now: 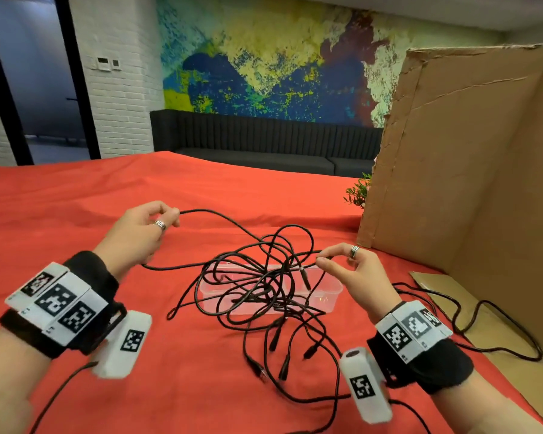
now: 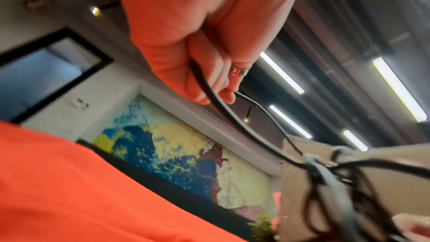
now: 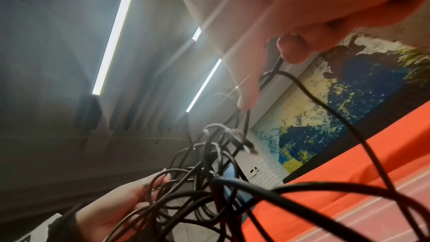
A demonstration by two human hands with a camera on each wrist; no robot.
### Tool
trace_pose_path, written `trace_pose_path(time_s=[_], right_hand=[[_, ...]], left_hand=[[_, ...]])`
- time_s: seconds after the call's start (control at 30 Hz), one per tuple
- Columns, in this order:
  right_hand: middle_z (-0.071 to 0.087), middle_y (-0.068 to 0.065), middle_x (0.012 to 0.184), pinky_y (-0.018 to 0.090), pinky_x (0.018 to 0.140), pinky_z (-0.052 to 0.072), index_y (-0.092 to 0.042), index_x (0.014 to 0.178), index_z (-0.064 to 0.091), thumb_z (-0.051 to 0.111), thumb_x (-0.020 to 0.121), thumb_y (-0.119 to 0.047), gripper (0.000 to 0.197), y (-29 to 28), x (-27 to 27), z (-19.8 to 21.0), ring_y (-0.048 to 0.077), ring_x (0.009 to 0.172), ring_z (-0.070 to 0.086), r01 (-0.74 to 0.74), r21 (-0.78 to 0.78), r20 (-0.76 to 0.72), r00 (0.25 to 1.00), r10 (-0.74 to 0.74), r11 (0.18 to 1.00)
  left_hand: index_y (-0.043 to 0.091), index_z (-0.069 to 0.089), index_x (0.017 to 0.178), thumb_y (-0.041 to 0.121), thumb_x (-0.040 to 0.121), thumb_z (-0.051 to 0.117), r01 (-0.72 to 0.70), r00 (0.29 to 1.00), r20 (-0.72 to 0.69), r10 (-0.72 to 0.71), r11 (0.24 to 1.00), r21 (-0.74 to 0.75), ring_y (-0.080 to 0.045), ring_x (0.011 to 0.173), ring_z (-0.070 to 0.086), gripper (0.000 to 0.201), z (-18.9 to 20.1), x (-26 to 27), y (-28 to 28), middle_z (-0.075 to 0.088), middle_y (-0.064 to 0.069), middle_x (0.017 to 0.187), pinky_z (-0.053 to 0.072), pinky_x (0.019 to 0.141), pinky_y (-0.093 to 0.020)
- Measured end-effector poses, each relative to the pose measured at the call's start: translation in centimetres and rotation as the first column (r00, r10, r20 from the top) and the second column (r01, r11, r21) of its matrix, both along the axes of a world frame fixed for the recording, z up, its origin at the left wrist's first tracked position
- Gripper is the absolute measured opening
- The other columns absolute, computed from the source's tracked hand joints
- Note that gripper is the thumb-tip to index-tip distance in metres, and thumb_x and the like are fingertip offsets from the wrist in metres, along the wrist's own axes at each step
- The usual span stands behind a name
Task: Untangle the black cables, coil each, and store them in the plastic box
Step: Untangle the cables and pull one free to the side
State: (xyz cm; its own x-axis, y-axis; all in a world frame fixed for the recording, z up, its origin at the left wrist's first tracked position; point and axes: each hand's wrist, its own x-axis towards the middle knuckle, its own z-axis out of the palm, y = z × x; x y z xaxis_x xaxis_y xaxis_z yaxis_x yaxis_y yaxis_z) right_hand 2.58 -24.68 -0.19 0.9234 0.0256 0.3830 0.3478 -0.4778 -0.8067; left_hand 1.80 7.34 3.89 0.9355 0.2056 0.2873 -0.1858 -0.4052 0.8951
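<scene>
Pinching one black strand in my left hand point(image 1: 138, 228) and what looks like another in my right hand point(image 1: 353, 270), I have the knotted black cables point(image 1: 264, 283) hanging above the clear plastic box point(image 1: 323, 296), nothing yet separated, coiled or stored.

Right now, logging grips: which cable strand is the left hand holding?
The left hand pinches the strand arching from the far left into the tangle; the right hand holds a different strand on the tangle's right.
</scene>
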Motion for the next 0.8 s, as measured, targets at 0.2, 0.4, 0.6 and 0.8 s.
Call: trace_pose_path(time_s=[0.2,0.4,0.6,0.8], right_hand=[[0.070,-0.009,0.083,0.035,0.077,0.044,-0.039,0.075,0.067,0.071,0.077,-0.035,0.006,0.0,0.2,-0.4,0.012,0.078,0.057,0.046,-0.026,0.007,0.999,-0.046,0.999],[0.060,0.005,0.071,0.026,0.063,0.038,-0.021,0.070,0.065,0.069,0.082,-0.014,0.014,1.9,-0.2,-0.3,0.015,0.066,0.045,-0.054,0.141,-0.047,0.997,0.062,0.988],[0.061,-0.001,0.069,0.016,0.062,0.042,-0.016,0.075,0.065,0.066,0.084,-0.012,0.010,2.9,0.5,-0.1,0.010,0.067,0.051,-0.019,0.184,-0.063,0.998,0.031,0.983],[0.046,-0.019,0.035,0.005,0.041,0.033,-0.009,0.085,0.064,0.061,0.089,-0.012,0.006,2.3,0.9,0.8,-0.006,0.037,0.044,0.003,0.202,-0.079,0.997,0.013,0.979]], left_hand=[[0.016,0.064,0.078,0.029,0.092,0.053,-0.184,0.982,0.037,0.187,0.879,0.441,-0.020,0.052,0.041,0.022,-0.6,-0.4,1.1,0.057,-0.008,0.063,0.030,0.054,-0.029],[0.017,0.054,0.092,0.049,0.087,0.047,-0.262,0.957,0.259,0.128,0.765,0.589,-0.029,0.097,0.047,0.033,-4.0,-1.9,-2.7,0.050,-0.007,0.097,0.037,0.079,-0.043],[0.025,0.051,0.062,0.066,0.076,0.050,0.079,0.823,0.277,-0.496,0.583,0.809,-0.007,0.068,0.044,0.044,-8.1,-5.0,-10.3,0.049,0.012,0.064,0.030,0.065,-0.023],[0.023,0.047,0.089,0.055,0.054,0.072,0.106,0.916,0.063,-0.396,0.389,0.915,-0.015,0.067,0.063,0.054,-10.5,-3.6,-11.9,0.063,0.007,0.075,0.047,0.056,-0.022]])
